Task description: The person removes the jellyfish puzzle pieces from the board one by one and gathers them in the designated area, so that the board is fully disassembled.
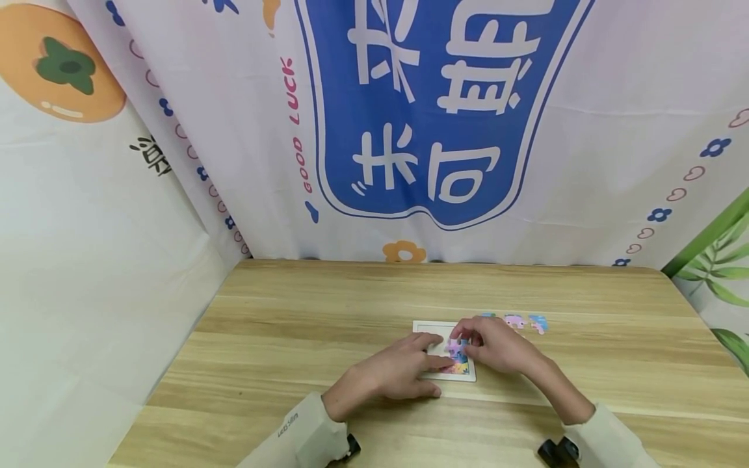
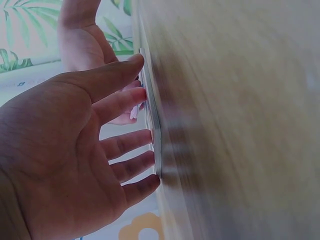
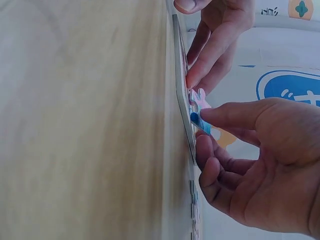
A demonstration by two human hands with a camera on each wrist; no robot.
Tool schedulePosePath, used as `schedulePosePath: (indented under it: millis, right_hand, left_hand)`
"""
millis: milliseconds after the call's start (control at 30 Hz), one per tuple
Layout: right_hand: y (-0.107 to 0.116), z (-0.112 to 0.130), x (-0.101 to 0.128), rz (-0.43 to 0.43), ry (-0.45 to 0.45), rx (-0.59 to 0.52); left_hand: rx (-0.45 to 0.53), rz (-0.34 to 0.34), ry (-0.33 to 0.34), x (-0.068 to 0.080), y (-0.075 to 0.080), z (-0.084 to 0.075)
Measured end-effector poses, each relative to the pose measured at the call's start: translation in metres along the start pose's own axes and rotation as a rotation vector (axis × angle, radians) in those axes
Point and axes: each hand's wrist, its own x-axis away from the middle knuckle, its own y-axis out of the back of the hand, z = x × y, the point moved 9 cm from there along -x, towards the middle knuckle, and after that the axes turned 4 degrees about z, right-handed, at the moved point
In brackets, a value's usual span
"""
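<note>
A small jigsaw tray (image 1: 473, 370) with a white border lies on the wooden table, with colourful pieces in its lower right part. My left hand (image 1: 400, 372) rests on it, fingers spread and fairly straight, some of them touching its surface. At the tray's right side, my right hand (image 1: 499, 346) pinches a pink and blue puzzle piece (image 3: 205, 126) between thumb and fingers. In the right wrist view this piece is tilted, its lower edge close to the tray. The left hand hides part of the tray.
Several loose puzzle pieces (image 1: 515, 321) lie beyond the right hand, one partly hidden by it. The wooden table (image 1: 281, 325) extends around the tray. A printed curtain (image 1: 263, 221) hangs behind the table and along its left side.
</note>
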Motion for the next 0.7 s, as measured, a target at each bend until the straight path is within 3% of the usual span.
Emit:
schedulePosePath:
  millis: [700]
  right_hand:
    - [0.0046, -0.0096, 0.0045, 0.000, -0.044, -0.076]
  left_hand:
    - [0.001, 0.000, 0.015, 0.0013, -0.0013, 0.0015]
